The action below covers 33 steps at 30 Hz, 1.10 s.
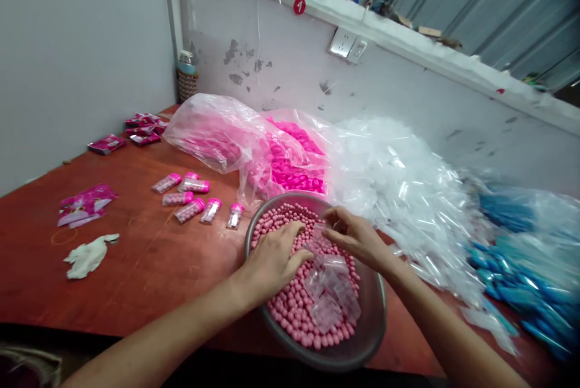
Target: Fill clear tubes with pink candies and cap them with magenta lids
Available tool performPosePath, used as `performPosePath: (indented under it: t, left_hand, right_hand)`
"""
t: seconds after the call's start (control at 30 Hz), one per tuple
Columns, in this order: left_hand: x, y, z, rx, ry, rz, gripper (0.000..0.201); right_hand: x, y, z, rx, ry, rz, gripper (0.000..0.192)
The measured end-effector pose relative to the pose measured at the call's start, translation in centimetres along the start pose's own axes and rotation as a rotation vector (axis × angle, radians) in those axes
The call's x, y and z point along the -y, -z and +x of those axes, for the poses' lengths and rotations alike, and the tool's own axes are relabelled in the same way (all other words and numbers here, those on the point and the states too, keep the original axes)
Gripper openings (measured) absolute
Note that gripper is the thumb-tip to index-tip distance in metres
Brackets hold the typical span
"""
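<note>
A grey metal bowl (378,315) holds many small pink beads (296,315). Several clear plastic containers (326,312) lie on top of them. My left hand (274,261) rests over the beads on the bowl's left side, its thumb apart from the fingers and nothing visible in its grasp. On the far right side, my right hand (356,237) has curled fingers at a clear plastic container (321,234) and seems to grip it; the contact is partly hidden. Left of the bowl are several bead-filled bottles (190,210) with pink caps.
Behind the bowl sits a plastic bag of bright pink caps (296,158). A heap of clear containers (403,188) spreads to the right, beside blue packets (521,285). Pink packets (86,203) and a crumpled white scrap (90,257) lie on the red table (149,273).
</note>
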State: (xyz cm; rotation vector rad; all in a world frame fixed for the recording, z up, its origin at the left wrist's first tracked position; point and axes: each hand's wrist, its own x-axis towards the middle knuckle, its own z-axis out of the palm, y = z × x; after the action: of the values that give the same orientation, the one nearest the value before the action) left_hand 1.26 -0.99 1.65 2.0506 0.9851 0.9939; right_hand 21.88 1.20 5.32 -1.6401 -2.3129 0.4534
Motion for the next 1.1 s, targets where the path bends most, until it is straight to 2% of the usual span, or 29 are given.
performPosePath:
  t: [0.07,0.1,0.17,0.23,0.3,0.4,0.5,0.6,0.73,0.8,0.87,0.97,1.1]
  left_hand:
    - [0.1,0.0,0.2,-0.019,0.081,-0.125,0.032]
    - [0.2,0.0,0.3,-0.047,0.108,-0.179,0.029]
    - [0.4,0.3,0.5,-0.088,0.115,-0.245,0.02]
    - [0.5,0.8,0.6,-0.062,0.063,-0.235,0.014]
    - [0.7,1.1,0.7,-0.007,0.004,-0.179,0.014]
    - [1.2,1.3,0.9,-0.078,0.0,-0.134,0.014]
    - [1.7,1.3,1.1,-0.206,0.086,-0.184,0.018]
    - [2.2,1.3,1.2,-0.259,0.135,-0.218,0.018]
    - [2.5,1.3,1.2,-0.3,0.14,-0.227,0.023]
    - [2.7,1.3,1.2,-0.33,0.147,-0.224,0.026]
    - [2.8,1.2,1.2,-0.349,0.15,-0.222,0.029]
    - [3.0,0.9,1.2,-0.331,0.156,-0.269,0.034]
    - [2.8,0.8,1.4,-0.175,0.177,-0.321,0.038]
  right_hand:
    - [1.0,-0.6,-0.4,-0.072,-0.026,0.432,0.028]
    - [1.4,-1.1,-0.6,-0.071,-0.026,0.568,0.03]
    - [2.2,-1.9,-0.9,-0.051,-0.003,0.642,0.03]
    - [2.8,-2.1,-1.0,-0.031,0.07,0.502,0.029]
    - [3.0,-1.8,-0.7,-0.008,0.193,0.27,0.029]
    - [2.1,-0.8,0.6,0.05,0.336,-0.09,0.028]
    - [-0.1,-0.8,2.6,0.126,0.294,-0.324,0.023]
    - [-1.8,-2.7,4.5,0.204,0.263,-0.308,0.022]
    - [-1.4,-6.5,5.7,0.263,0.312,-0.147,0.02]
    - [-0.8,-7.4,5.7,0.266,0.307,-0.05,0.021]
    - [-0.6,-7.2,5.3,0.24,0.263,0.036,0.016]
    - [-0.8,-5.6,4.0,0.198,0.173,0.184,0.009]
    - [-0.1,-4.2,1.9,0.197,-0.027,0.822,0.017]
